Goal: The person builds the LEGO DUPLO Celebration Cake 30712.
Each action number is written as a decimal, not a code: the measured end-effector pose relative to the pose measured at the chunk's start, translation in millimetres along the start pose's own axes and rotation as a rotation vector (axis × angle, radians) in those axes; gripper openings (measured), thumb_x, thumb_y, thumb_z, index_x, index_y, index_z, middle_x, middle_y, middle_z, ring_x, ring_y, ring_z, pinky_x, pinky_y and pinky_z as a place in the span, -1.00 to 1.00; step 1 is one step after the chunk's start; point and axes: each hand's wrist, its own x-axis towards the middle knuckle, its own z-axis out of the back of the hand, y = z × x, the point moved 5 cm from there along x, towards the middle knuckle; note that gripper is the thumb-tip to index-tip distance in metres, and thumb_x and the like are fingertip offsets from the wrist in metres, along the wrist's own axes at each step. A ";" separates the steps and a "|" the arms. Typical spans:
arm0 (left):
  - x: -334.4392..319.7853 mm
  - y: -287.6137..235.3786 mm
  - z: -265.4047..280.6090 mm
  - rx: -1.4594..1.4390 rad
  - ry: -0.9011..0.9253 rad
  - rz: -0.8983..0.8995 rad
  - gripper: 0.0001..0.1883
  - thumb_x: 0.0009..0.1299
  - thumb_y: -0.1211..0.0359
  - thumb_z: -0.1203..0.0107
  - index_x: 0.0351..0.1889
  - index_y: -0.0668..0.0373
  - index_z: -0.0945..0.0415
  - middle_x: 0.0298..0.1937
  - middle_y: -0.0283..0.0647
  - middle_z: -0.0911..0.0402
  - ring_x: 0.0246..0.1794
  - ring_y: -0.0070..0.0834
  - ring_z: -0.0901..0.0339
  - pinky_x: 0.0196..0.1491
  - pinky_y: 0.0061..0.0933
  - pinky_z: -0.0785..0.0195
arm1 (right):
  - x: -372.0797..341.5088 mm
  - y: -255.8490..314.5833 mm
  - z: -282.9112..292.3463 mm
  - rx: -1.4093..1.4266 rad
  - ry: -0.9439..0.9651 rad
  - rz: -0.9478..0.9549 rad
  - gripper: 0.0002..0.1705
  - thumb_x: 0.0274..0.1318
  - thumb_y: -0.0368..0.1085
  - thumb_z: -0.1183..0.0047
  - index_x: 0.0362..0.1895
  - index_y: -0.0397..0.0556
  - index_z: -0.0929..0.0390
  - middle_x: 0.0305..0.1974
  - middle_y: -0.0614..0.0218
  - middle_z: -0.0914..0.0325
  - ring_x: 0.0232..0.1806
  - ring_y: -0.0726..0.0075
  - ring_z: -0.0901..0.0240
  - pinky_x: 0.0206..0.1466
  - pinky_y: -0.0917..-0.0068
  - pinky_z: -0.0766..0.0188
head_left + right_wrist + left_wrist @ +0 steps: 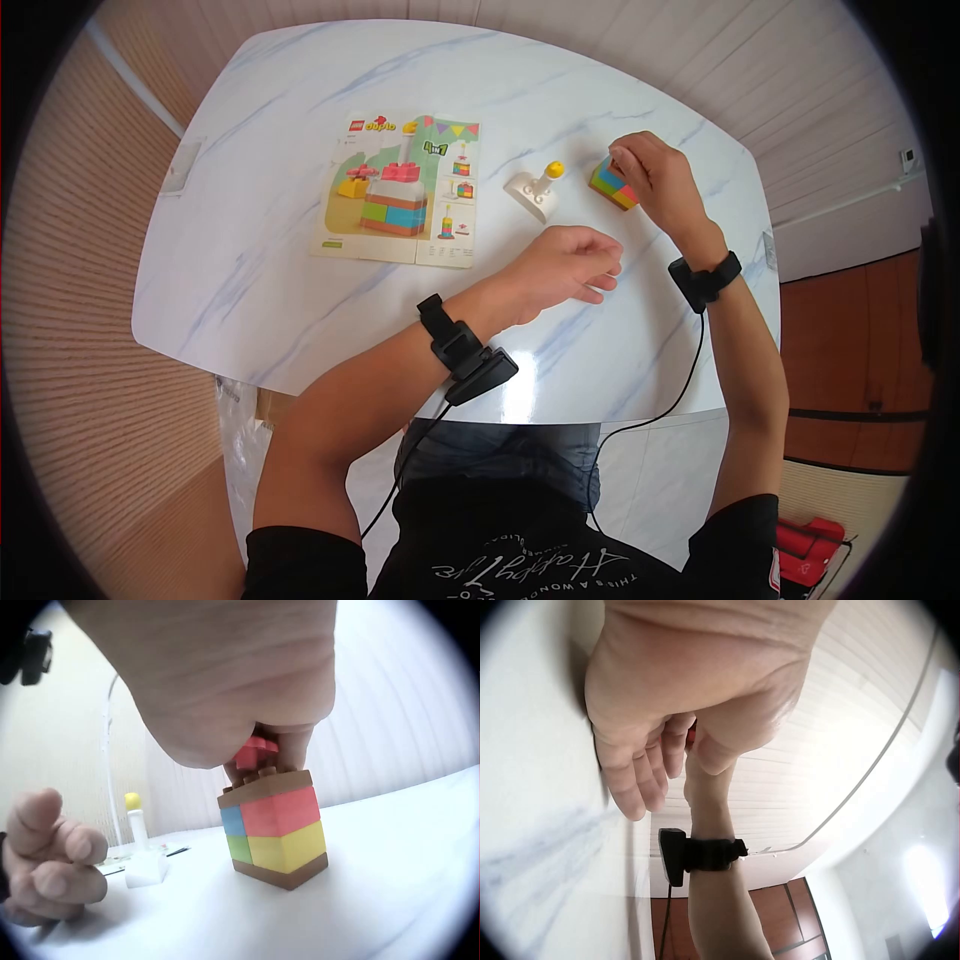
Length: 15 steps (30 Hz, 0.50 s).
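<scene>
A block stack (pixel 281 836) stands on the table, with brown layers at top and bottom and red, yellow, blue and green bricks between. Over its top, my right hand (pixel 655 175) pinches a red brick (pixel 256 752), seen just above the brown studs in the right wrist view. The fingers hide part of that brick. My left hand (pixel 568 262) is near the middle of the table, fingers loosely bent and holding nothing. Beyond it lies a white curved brick (pixel 524 192) with a yellow-tipped white candle piece (pixel 554 171) on it.
A printed Duplo booklet (pixel 400 190) lies on the left half of the white marbled table (pixel 250 280). Black cameras are strapped to both wrists, and a cable (pixel 640 425) from the right one crosses the table's front edge.
</scene>
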 end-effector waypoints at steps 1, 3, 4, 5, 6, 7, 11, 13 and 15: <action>-0.5 -0.7 -0.4 0.003 -0.003 0.001 -0.59 0.58 0.17 -0.04 0.21 0.28 -0.47 0.07 -0.14 -0.56 0.05 -0.40 -0.58 0.10 -0.32 -0.55 | -1.6 -0.2 -2.4 -0.027 0.007 0.025 -0.79 0.38 -0.27 -0.05 -0.15 -0.16 -0.62 -0.26 0.16 -0.63 -0.31 0.09 -0.57 -0.18 0.32 -0.50; -0.1 -0.3 -0.6 0.004 -0.005 0.004 -0.59 0.58 0.18 -0.04 0.21 0.28 -0.47 0.07 -0.14 -0.56 0.05 -0.41 -0.59 0.10 -0.32 -0.55 | -3.8 -4.1 -6.3 -0.042 -0.015 0.037 -0.79 0.37 -0.26 -0.06 -0.12 -0.15 -0.62 -0.23 0.16 -0.63 -0.31 0.07 -0.58 -0.17 0.30 -0.51; 0.4 0.0 -0.4 0.000 -0.003 0.005 -0.59 0.58 0.18 -0.04 0.21 0.28 -0.47 0.07 -0.14 -0.56 0.05 -0.41 -0.59 0.10 -0.32 -0.55 | -4.7 -5.1 -6.7 -0.057 -0.038 0.050 -0.78 0.37 -0.26 -0.06 -0.09 -0.13 -0.62 -0.21 0.16 -0.63 -0.31 0.05 -0.58 -0.16 0.28 -0.52; 0.8 0.2 -0.2 -0.004 -0.001 0.006 -0.60 0.58 0.18 -0.04 0.21 0.29 -0.47 0.07 -0.14 -0.56 0.05 -0.41 -0.58 0.10 -0.32 -0.55 | -5.5 -5.6 -7.8 -0.056 -0.039 0.049 -0.78 0.37 -0.26 -0.06 -0.09 -0.13 -0.62 -0.21 0.16 -0.63 -0.31 0.05 -0.58 -0.16 0.28 -0.52; 1.1 0.6 0.0 -0.004 -0.001 0.007 -0.60 0.58 0.18 -0.04 0.21 0.29 -0.47 0.07 -0.14 -0.56 0.05 -0.41 -0.58 0.10 -0.32 -0.55 | -6.3 -5.4 -8.9 -0.059 -0.043 0.051 -0.78 0.36 -0.26 -0.07 -0.04 -0.12 -0.61 -0.18 0.16 -0.63 -0.27 0.05 -0.59 -0.13 0.27 -0.53; 1.0 0.2 -0.1 -0.003 -0.001 0.007 -0.59 0.58 0.18 -0.05 0.21 0.29 -0.47 0.08 -0.14 -0.56 0.05 -0.41 -0.58 0.10 -0.32 -0.55 | -6.7 -4.8 -9.7 -0.061 -0.049 0.054 -0.76 0.35 -0.26 -0.07 0.01 -0.10 -0.59 -0.15 0.16 -0.62 -0.23 0.04 -0.59 -0.11 0.26 -0.53; 0.6 -0.2 -0.2 0.003 -0.005 0.002 -0.59 0.58 0.18 -0.05 0.22 0.29 -0.46 0.08 -0.13 -0.55 0.06 -0.40 -0.58 0.11 -0.31 -0.55 | -7.4 0.7 -10.2 -0.203 0.018 0.106 -0.69 0.34 -0.25 -0.09 0.09 -0.10 -0.55 -0.07 0.16 -0.60 -0.10 0.02 -0.56 -0.05 0.25 -0.54; -0.7 -2.3 -1.4 0.009 -0.002 0.007 -0.59 0.58 0.18 -0.05 0.22 0.29 -0.46 0.09 -0.13 -0.55 0.07 -0.39 -0.58 0.11 -0.30 -0.55 | -11.3 4.3 -15.7 -0.346 -0.001 0.216 -0.63 0.30 -0.25 -0.12 0.13 -0.12 -0.53 0.02 0.15 -0.58 0.01 -0.02 -0.51 0.00 0.22 -0.53; -0.5 -2.8 -0.9 0.016 -0.005 0.007 -0.59 0.58 0.18 -0.05 0.23 0.29 -0.46 0.09 -0.13 -0.55 0.07 -0.39 -0.58 0.11 -0.30 -0.55 | -12.5 0.2 -14.5 -0.285 0.005 0.187 -0.59 0.36 -0.19 -0.06 0.20 -0.10 -0.49 0.08 0.14 -0.57 0.03 0.00 -0.52 0.06 0.23 -0.51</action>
